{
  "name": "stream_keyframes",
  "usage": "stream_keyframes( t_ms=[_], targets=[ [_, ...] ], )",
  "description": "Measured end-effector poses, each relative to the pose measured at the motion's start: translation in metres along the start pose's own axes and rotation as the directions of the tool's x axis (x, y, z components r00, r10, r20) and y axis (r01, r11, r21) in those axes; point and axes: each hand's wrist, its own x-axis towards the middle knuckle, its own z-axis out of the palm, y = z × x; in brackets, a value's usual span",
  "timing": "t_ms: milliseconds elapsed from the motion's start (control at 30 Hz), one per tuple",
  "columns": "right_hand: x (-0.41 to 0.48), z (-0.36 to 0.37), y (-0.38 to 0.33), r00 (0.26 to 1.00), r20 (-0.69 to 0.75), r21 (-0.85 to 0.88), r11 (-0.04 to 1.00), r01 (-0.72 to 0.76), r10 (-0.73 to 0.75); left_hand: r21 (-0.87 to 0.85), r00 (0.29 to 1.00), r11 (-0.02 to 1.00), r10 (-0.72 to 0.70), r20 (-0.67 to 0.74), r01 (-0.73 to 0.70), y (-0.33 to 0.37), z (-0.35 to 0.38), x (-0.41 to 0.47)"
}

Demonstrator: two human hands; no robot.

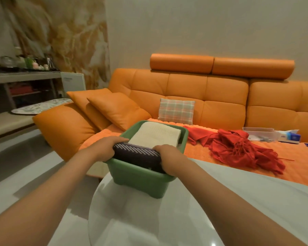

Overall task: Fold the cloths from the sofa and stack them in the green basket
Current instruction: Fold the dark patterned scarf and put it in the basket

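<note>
1. The folded dark purple cloth with white dashed stripes [137, 153] lies at the near end of the green plastic basket [142, 181]. It looks soft, light and ready to unfold, so it is best gripped at both ends.
2. The left hand [107, 148] and right hand [169, 157] each curl round one end.
3. A folded cream cloth [156, 136] fills the basket's far side.
4. Right of the basket, a crumpled red fringed cloth [238, 148] lies on the orange leather sofa [185, 89].

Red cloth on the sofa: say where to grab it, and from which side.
Probably pinch the flatter end of the red cloth that stretches toward the green basket, coming from above; the rest is a crumpled heap with tangled fringe, offering no clean edge.
</note>
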Motion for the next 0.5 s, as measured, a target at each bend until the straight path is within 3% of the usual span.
stream_keyframes(
  t_ms=[100,267,333,433,500],
  targets=[
    [0.001,-0.008,-0.004,0.976,0.218,-0.027,0.999,0.022,-0.016,-0.041,0.981,0.996,-0.071,0.182,0.079,-0.001,0.003,0.002],
    [-0.001,-0.021,-0.014,0.898,0.44,-0.062,0.998,0.033,-0.002,0.104,0.93,0.988,-0.141,0.341,0.111,0.004,-0.002,0.013],
    [0.0,-0.025,-0.014,0.88,0.474,-0.038,0.999,-0.015,0.031,0.197,0.972,0.979,-0.096,0.214,0.053,0.013,-0.001,0.011],
    [0.0,-0.028,-0.017,0.893,0.449,0.02,0.998,-0.054,0.04,0.218,0.986,0.962,-0.154,-0.058,0.163,0.028,0.009,-0.006],
    [-0.001,-0.029,-0.018,0.904,0.427,0.023,0.999,-0.036,0.023,0.178,0.97,0.954,-0.235,-0.057,0.241,0.036,0.014,-0.013]
  ],
)
